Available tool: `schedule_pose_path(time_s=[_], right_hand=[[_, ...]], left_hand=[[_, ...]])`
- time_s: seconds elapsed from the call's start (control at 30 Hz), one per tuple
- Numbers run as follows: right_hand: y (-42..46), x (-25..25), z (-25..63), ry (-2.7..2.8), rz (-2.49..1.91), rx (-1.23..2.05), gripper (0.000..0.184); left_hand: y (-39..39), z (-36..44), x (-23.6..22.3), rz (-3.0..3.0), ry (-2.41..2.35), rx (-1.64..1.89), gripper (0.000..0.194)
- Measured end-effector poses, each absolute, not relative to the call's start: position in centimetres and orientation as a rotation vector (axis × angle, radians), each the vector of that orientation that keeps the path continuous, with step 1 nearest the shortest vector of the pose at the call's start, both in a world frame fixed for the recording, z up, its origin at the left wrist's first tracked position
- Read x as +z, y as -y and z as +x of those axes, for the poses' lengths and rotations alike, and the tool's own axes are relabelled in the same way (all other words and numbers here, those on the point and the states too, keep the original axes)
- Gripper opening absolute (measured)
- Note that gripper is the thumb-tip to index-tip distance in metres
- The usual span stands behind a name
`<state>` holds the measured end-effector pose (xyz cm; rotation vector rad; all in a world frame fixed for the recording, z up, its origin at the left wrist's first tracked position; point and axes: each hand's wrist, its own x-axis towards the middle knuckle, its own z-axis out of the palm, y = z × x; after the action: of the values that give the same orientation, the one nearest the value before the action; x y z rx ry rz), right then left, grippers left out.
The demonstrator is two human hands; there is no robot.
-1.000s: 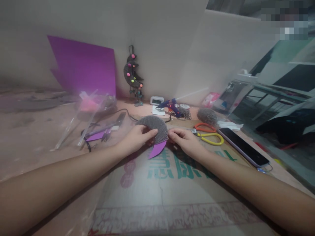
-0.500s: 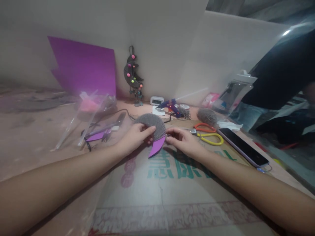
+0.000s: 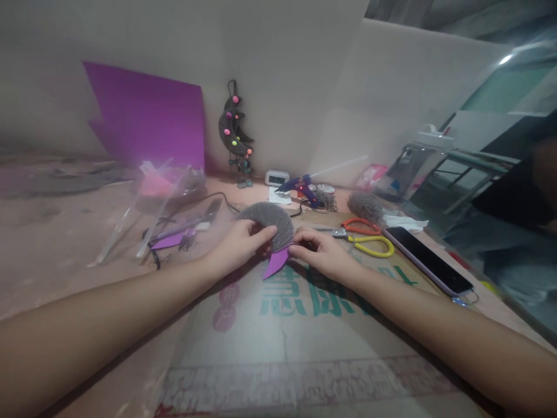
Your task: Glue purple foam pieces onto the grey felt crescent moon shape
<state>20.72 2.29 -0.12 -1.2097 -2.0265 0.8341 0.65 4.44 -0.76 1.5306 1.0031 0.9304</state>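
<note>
A purple crescent (image 3: 277,263) is wrapped in grey yarn (image 3: 278,220) over most of its length; only its lower tip shows bare purple. My left hand (image 3: 250,238) grips the wrapped part, thumb on top and fingers underneath. At the crescent's right edge, where the wrapping ends, my right hand (image 3: 315,249) is closed with thumb and forefinger pinched together. The strand in that pinch is too thin to see clearly, but the grey wrapping runs right to those fingertips. Under both hands lies a printed cardboard sheet (image 3: 243,354).
Scissors (image 3: 369,244) with orange and yellow handles and a phone (image 3: 429,260) lie to the right. Behind are a glue gun (image 3: 300,187), a small clock (image 3: 277,177), a yarn ball (image 3: 366,204) and a decorated moon hanging (image 3: 232,130). Purple sheets (image 3: 161,122) lean at left. A person (image 3: 517,197) is at right.
My right hand has shifted slightly left and the wrapping reaches a little lower on the purple tip. My left hand keeps its hold. The person at right has moved further right and lower.
</note>
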Motion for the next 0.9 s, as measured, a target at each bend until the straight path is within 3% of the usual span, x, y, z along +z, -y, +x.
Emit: schedule_pose_path(time_s=[0.57,0.9], right_hand=[[-2.4,-0.3,20.8,1.955,-1.195,0.858,0.024],[-1.9,-0.1,20.7,1.875,-1.247,0.902,0.026]], left_hand=[[-4.8,0.5,-1.5,1.727,-1.029,0.957,0.042],[-3.6,0.6,-1.2,1.959,-0.948,1.024,0.026]])
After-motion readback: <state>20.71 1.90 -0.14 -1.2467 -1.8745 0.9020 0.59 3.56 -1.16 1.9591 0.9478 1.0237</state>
